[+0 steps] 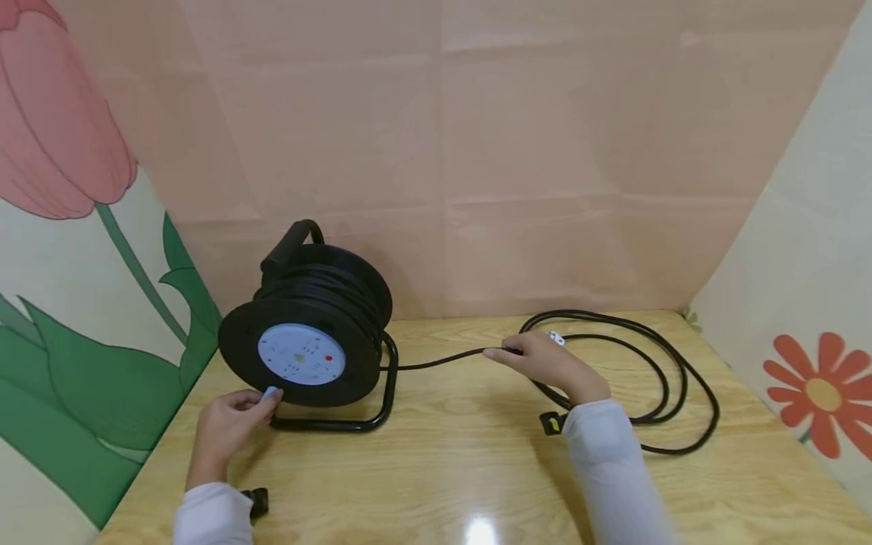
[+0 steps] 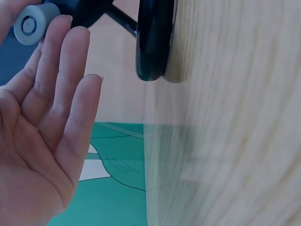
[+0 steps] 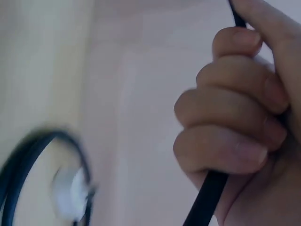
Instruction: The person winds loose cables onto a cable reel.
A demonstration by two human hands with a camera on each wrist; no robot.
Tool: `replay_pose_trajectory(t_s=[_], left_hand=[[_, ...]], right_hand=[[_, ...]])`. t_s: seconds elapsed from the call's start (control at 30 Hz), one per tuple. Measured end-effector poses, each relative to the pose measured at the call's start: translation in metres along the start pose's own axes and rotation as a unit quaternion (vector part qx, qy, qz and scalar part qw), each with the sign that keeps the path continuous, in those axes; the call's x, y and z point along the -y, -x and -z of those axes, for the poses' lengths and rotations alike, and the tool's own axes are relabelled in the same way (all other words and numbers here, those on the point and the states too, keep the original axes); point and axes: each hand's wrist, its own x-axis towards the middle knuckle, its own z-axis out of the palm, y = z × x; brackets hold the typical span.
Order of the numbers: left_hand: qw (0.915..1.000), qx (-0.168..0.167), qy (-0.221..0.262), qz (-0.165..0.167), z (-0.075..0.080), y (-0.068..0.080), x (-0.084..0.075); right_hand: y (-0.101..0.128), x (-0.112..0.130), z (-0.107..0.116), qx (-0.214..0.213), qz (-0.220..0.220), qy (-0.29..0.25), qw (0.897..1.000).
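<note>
A black cable reel point(image 1: 309, 318) with a pale blue socket face point(image 1: 302, 354) stands on its tube frame point(image 1: 384, 386) at the left of the wooden table point(image 1: 443, 469). My left hand point(image 1: 235, 416) is at the reel's lower front rim, where a small grey knob point(image 1: 271, 393) sits between thumb and forefinger. In the left wrist view the knob point(image 2: 29, 24) is by the forefinger and the other fingers point(image 2: 80, 103) are straight. My right hand point(image 1: 545, 363) grips the black cable point(image 1: 436, 362) that leads from the reel, fingers curled round the cable point(image 3: 209, 195).
Loose loops of cable point(image 1: 671, 378) lie on the table to the right, with a white plug point(image 1: 556, 338) beside my right hand. Pink and flower-printed panels wall in the table at the back and on both sides.
</note>
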Motion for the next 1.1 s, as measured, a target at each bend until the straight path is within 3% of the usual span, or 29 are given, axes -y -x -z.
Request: replay_pose_trajectory(t_s=[0.17,0.33,0.43,0.6,0.8,0.93,1.1], left_hand=[[0.9999,0.01,-0.002,0.011,-0.004,0.0,-0.002],[0.9999,0.01,0.001,0.014,-0.004,0.001,-0.001],[0.9997,0.013,0.003,0.019,-0.004,0.001,-0.001],[0.9994,0.018,0.012,0.028,-0.004,-0.001,0.001],[0.9987,0.002,0.03,0.042,0.0,0.001,-0.001],[0.9975,-0.006,0.06,0.037,0.0,0.0,-0.003],[0.9941,-0.013,0.1,0.041,0.0,0.0,-0.004]], right_hand=[[0.026,-0.041,0.007,0.032,-0.026,0.008,0.999],[0.055,-0.075,0.022,0.021,-0.056,0.05,0.997],[0.072,-0.092,0.037,-0.006,-0.081,0.098,0.992],[0.095,-0.121,0.058,-0.07,-0.113,0.201,0.971],[0.114,-0.151,0.065,-0.208,-0.052,0.259,0.942],[0.119,-0.163,0.063,-0.226,-0.032,0.255,0.94],[0.12,-0.169,0.063,-0.221,-0.045,0.24,0.944]])
